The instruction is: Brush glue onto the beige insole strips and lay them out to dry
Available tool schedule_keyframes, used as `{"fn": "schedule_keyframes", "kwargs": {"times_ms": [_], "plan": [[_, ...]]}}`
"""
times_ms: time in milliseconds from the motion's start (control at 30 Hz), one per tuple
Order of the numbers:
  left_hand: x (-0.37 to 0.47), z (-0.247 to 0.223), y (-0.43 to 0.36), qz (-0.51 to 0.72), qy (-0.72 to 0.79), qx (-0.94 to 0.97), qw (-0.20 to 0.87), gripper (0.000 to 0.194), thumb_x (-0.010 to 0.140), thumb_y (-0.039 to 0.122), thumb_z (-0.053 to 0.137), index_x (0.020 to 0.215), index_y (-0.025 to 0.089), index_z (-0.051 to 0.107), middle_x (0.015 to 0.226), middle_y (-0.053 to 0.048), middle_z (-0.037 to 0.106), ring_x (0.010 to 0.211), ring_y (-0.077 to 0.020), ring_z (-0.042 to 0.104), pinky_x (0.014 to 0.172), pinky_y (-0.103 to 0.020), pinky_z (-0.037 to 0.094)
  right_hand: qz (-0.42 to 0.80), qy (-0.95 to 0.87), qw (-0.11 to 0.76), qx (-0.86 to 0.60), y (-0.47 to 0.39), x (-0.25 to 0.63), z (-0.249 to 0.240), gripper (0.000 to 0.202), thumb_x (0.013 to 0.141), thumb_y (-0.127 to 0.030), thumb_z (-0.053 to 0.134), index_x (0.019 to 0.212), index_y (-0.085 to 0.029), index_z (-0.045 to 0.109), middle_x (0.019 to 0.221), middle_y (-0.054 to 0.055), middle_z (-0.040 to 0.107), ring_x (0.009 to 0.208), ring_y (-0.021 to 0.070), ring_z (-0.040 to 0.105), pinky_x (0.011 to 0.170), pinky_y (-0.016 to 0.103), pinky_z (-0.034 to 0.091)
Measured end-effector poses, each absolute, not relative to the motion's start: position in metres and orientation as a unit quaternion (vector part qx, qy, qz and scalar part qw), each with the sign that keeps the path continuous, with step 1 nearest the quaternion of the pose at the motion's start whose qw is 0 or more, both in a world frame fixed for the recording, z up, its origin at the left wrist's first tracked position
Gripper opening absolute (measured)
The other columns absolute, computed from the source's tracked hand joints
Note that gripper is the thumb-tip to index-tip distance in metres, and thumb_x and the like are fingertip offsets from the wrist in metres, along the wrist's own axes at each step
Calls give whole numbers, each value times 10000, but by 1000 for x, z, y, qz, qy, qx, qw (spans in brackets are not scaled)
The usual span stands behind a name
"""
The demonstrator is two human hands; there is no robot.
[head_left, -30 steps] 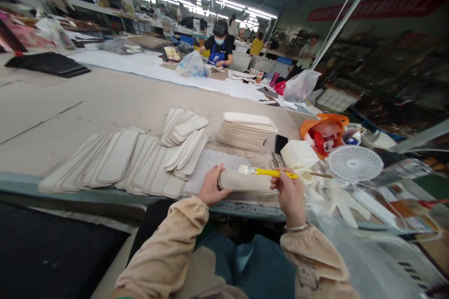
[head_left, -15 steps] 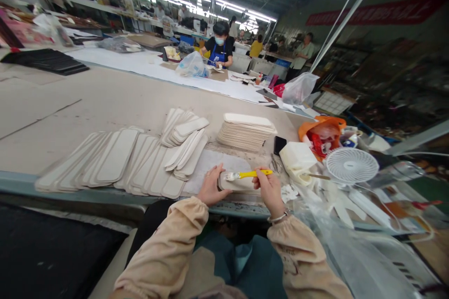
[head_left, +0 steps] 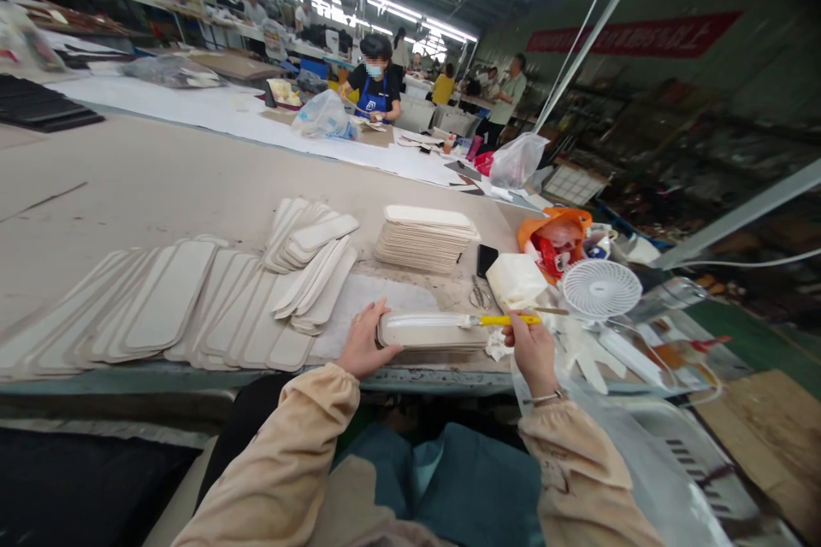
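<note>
My right hand (head_left: 534,352) grips the yellow handle of a paintbrush (head_left: 504,320). Its pale bristles touch the right part of the top panel on a low stack of rounded beige panels (head_left: 429,337). A wet white streak runs along that panel's far edge. Around the stack's left end, my left hand (head_left: 364,344) has its thumb on the near side and its fingers on the far side. Under and behind the stack lies a whitish sheet (head_left: 385,295).
Fanned-out panels (head_left: 170,295) spread to the left, and a neat panel stack (head_left: 423,241) stands behind. On the right are scissors (head_left: 479,295), a black phone (head_left: 487,261), a white container (head_left: 515,280), an orange bag (head_left: 529,228) and a white fan (head_left: 601,289). A co-worker (head_left: 374,85) sits across the table.
My right hand has drawn the brush rightward along the top panel, leaving a white streak. My left hand keeps its hold on the stack. The camera view has turned slightly right.
</note>
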State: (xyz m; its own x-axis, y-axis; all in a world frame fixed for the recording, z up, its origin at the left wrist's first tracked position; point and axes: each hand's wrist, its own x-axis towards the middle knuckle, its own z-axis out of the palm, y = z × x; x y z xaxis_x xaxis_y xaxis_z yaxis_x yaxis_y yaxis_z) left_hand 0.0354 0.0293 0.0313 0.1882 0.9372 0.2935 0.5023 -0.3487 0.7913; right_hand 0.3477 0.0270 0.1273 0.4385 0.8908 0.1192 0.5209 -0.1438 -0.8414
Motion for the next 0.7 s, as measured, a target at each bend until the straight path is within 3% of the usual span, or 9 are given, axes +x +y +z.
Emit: {"fn": "schedule_keyframes", "kwargs": {"times_ms": [200,400,700], "plan": [[35,30,29,379,502,731,265,920,689,383,707,1469,157,274,1328,-146,542,1367,-377,344,1125,-582,261,173,-482,460,-725,20,354,126,438,797,-577,537,915,-164,619,592,18,616,513,162,563,549,282,450],[35,33,28,365,502,736,269,947,686,352,702,1487,154,237,1355,-152,521,1381,-378,318,1136,-581,240,377,-448,560,-586,20,290,118,402,771,-542,620,937,-178,579,590,-29,578,463,108,502,464,226,414],[35,30,30,386,487,731,282,956,685,354,711,1486,138,235,1326,-160,531,1333,-367,389,1114,-573,282,426,-506,481,-575,15,239,108,430,788,-575,590,921,-166,592,574,-26,581,458,119,513,470,241,418]]}}
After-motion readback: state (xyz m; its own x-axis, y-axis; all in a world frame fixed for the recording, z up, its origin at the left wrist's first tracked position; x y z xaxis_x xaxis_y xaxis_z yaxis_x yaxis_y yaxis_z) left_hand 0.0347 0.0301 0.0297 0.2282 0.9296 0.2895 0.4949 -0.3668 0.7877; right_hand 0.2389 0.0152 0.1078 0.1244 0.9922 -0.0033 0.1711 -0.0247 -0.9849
